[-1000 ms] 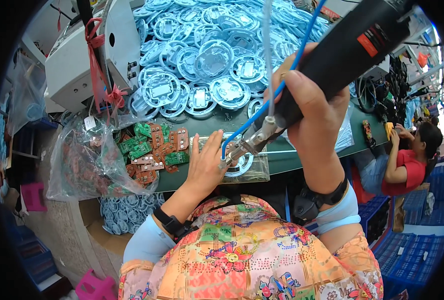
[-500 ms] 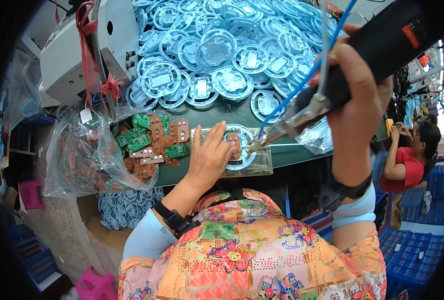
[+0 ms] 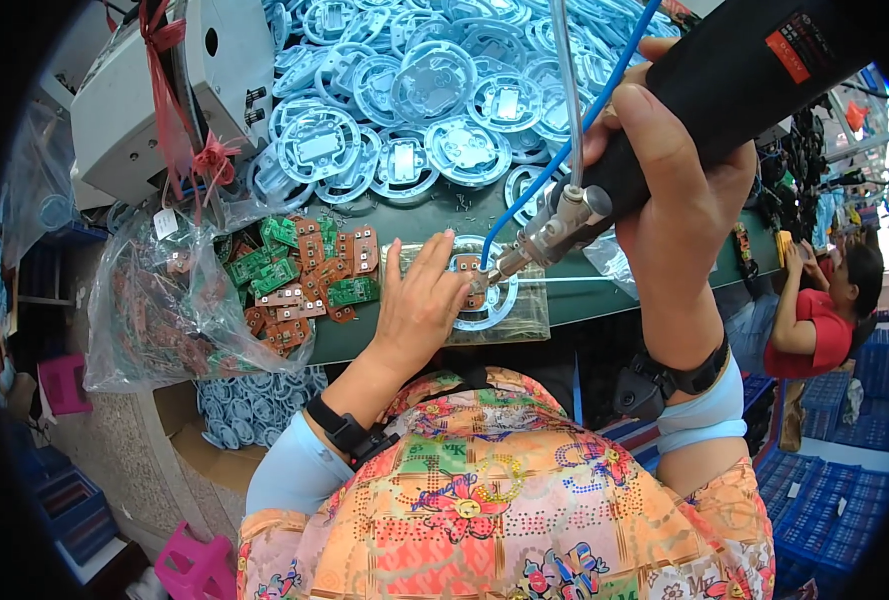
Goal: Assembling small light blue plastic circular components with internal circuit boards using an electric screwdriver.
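My right hand (image 3: 680,190) is wrapped round a black power screwdriver (image 3: 735,85) with a metal nose, held slanting down to the left. A blue hose (image 3: 535,185) and a clear tube run to that nose. The tip meets a small brown circuit board (image 3: 469,263) lying in a light-blue round plastic housing (image 3: 507,305). My left hand (image 3: 415,310) lies flat with fingers stretched along the housing's left side, fingertips by the board. Beneath the housing is a clear, yellowish pad (image 3: 530,325) on the green tabletop (image 3: 350,338).
Light-blue round housings (image 3: 435,90) are heaped at the back. Green and brown circuit boards (image 3: 300,270) spill from a plastic bag (image 3: 145,310) at left, near a white machine (image 3: 160,100). A box of blue rings (image 3: 250,410) stands below. A person in red (image 3: 815,325) sits at right.
My right hand has brought the screwdriver left, and its tip now meets the board instead of hovering at the housing's right side. My left hand has barely moved.
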Demonstrator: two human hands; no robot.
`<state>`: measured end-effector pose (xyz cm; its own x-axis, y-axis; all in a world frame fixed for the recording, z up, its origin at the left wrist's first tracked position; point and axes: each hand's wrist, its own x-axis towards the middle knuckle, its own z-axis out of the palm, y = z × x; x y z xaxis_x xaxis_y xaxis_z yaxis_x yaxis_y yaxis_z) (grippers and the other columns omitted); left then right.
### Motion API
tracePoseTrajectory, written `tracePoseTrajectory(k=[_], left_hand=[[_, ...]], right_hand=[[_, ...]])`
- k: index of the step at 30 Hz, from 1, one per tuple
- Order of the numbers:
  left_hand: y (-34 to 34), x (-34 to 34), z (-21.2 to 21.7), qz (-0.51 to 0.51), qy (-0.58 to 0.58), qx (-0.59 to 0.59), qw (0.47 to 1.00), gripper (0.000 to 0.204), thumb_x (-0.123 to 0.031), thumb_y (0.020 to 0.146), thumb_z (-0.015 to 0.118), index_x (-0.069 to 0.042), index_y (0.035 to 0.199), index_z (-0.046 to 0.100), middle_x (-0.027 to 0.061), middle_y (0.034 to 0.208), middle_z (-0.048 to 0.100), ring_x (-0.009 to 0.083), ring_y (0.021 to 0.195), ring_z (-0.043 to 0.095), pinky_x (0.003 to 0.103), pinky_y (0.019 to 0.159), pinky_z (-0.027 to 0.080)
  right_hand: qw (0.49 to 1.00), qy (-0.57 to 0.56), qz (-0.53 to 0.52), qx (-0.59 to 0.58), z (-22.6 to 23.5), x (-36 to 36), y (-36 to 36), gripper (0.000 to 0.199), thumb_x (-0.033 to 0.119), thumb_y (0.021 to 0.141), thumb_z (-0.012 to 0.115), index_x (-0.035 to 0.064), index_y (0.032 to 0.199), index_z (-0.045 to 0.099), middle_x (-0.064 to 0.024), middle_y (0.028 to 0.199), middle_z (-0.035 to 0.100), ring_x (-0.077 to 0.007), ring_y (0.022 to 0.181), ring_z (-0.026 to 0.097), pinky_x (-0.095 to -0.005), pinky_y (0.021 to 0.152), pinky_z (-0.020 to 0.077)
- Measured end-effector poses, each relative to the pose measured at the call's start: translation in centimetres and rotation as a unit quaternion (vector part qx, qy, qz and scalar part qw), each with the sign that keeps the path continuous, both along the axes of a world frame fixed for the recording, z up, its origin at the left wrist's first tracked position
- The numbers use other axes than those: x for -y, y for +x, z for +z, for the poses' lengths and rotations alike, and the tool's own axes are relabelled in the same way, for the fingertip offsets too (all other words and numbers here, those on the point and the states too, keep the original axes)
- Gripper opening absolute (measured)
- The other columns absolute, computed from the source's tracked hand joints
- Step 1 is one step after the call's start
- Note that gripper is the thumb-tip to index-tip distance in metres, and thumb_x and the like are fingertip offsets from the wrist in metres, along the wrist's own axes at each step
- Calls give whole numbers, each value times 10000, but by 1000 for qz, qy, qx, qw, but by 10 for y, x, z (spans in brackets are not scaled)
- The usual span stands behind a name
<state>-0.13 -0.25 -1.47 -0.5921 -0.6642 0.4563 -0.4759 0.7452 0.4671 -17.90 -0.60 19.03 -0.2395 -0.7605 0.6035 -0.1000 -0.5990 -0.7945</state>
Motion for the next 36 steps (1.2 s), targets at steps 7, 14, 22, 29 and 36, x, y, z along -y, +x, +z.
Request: tracePoseTrajectory(k=[7, 14, 22, 29, 36], left_hand=[[0, 0, 0, 1, 3, 3, 1000, 110, -153, 876, 666, -91, 964, 644, 217, 1385, 517, 326, 1288, 509, 614, 1083, 275], [0, 0, 1, 1, 8, 1, 1000, 110, -134, 852, 684, -96, 944, 636, 220, 1379, 521, 316, 1300, 502, 621, 1077, 276], [1, 2, -1, 4, -12, 17, 1000, 113, -148, 853, 685, -78, 924, 634, 209, 1367, 532, 306, 1273, 521, 614, 1062, 295], [-1, -2, 4, 3, 17, -11, 1000, 117, -135, 900, 646, -67, 994, 647, 141, 1333, 576, 316, 1290, 495, 606, 1072, 270], [0, 0, 3, 0, 1, -2, 1000, 102, -167, 882, 673, -92, 949, 657, 134, 1269, 603, 317, 1266, 517, 615, 1056, 290]], right_hand=[[1000, -2, -1, 5, -1, 1, 1, 348, 67, 876, 645, -77, 1169, 525, -96, 809, 606, -178, 623, 623, -287, 559, 515], [1000, -4, -13, 3, -4, 2, 2, 326, 47, 861, 636, -57, 1154, 537, -97, 850, 607, -174, 617, 623, -288, 555, 520], [999, 2, 3, -36, -11, 2, 10, 355, 6, 838, 641, -52, 1168, 523, -94, 785, 597, -166, 605, 615, -286, 546, 512], [999, -25, -43, -10, 24, 10, -1, 313, 77, 852, 651, -61, 1119, 565, -106, 751, 612, -192, 591, 620, -315, 556, 523], [999, -28, 17, -20, 7, 26, 8, 285, 35, 866, 623, -49, 1130, 558, -97, 773, 622, -177, 598, 626, -301, 545, 513]])
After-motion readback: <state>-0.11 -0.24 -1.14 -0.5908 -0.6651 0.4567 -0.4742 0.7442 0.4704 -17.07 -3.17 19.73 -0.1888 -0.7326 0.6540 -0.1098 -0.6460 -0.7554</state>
